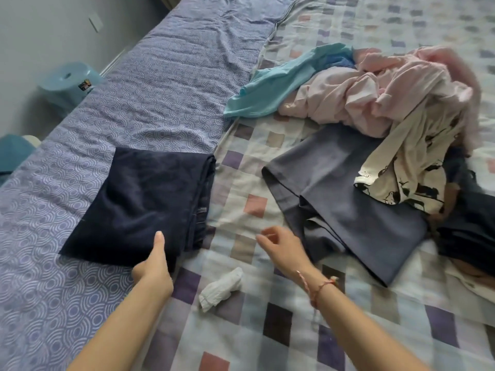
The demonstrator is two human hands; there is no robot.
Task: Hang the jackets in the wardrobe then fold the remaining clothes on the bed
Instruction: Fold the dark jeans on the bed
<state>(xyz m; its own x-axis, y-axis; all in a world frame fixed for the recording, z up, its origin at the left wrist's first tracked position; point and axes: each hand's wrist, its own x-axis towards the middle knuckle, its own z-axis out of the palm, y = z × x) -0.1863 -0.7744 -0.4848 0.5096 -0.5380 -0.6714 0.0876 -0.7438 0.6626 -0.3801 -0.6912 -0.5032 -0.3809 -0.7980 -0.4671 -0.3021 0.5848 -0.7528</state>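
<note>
A folded dark navy garment (142,199) lies on the purple patterned sheet (150,97). My left hand (154,266) grips its near edge, thumb on top. My right hand (281,247) hovers over the checked sheet (294,330) with fingers loosely curled and nothing in them. To the right lies a grey-blue garment (345,196), spread flat. Behind it sits a heap with pink clothes (375,95), a turquoise top (270,89) and a cream printed piece (401,167). More dark cloth (466,236) lies at the right edge.
A small white sock (222,287) lies on the checked sheet between my arms. A light blue plastic stool (67,84) stands on the floor left of the bed, by the grey wall. A teal object (13,151) shows at the left edge.
</note>
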